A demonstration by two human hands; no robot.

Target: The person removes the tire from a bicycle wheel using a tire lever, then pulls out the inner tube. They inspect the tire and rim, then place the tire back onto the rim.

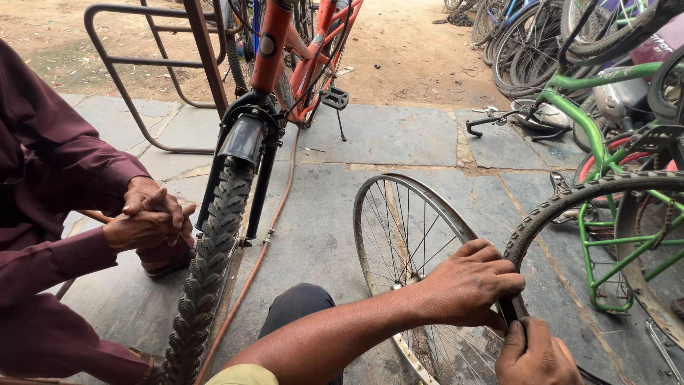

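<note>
A bare silver spoked wheel rim (399, 214) stands on the stone floor in front of me. A black knobbly tyre (570, 196) arcs up to its right. My left hand (467, 285) reaches across and closes over the lower end of the tyre where it meets the rim. Just below it, my right hand (536, 354) grips the same stretch of black tyre at the bottom edge of the view. My dark-trousered knee (299, 306) is behind the left forearm.
A person in a maroon shirt sits at the left with clasped hands (149, 217). An orange bicycle (285, 64) points its front tyre (206, 271) toward me. A green bicycle (605, 135) and several others crowd the right. An orange hose (267, 235) crosses the floor.
</note>
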